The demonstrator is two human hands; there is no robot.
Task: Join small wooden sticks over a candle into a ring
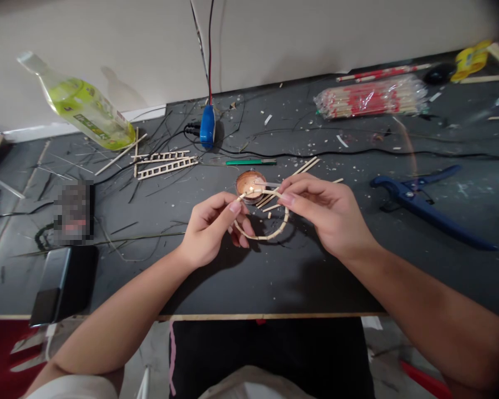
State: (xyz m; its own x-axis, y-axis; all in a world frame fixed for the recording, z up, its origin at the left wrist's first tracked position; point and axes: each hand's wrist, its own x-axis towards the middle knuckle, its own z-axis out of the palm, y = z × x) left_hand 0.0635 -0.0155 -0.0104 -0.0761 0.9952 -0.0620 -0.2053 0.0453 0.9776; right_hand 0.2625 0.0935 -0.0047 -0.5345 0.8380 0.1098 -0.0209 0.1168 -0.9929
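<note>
A ring of short pale wooden stick pieces [270, 237] is held up above the dark table, its left side pinched between the thumb and fingers of my left hand [210, 227]. My right hand [330, 213] is closed on a thin whitish stick [269, 184] that points left over the ring's far side. The right thumb tip is at the ring's upper right; whether it also grips the ring I cannot tell. Just behind the ring sits a small round brown dish [242, 183] with something pale inside. Loose thin wooden sticks [305, 169] lie beside the dish, partly hidden by my right hand.
Behind are a green cutter-like tool [251, 162], small wooden ladders [168, 168], a blue plug adapter [207, 126] with cables and a tilted bottle [83, 108]. Bagged sticks [372, 98] and a blue hand cutter [432, 208] lie right; a power bank [77, 282] lies left.
</note>
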